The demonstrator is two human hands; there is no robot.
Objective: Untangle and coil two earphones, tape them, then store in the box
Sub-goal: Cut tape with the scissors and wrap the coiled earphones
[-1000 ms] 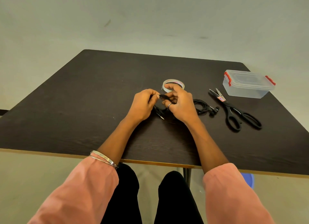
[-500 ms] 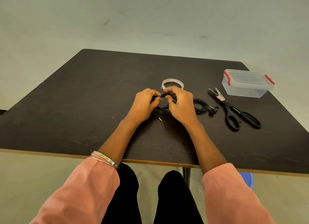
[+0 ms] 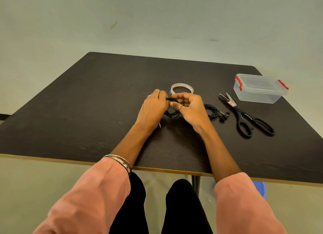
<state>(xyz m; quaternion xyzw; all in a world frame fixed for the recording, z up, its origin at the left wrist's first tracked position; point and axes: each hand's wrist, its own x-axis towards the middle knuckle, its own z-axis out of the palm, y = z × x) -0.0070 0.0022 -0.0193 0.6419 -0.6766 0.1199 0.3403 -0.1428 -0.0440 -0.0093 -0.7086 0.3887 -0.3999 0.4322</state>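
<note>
— What lies on the table?
— A closed box far right, scissors beside it, a tape roll behind the hands.
— And the hands?
— Close together: the left and right both pinch one earphone; its loops seem bunched. The other earphone lies just right.

Scissors between earphone coil and box.

Dark wood-grain table with pale front edge, black-handled scissors lying near its right edge, blue object on the floor below the front edge, plain grey-green floor
</note>
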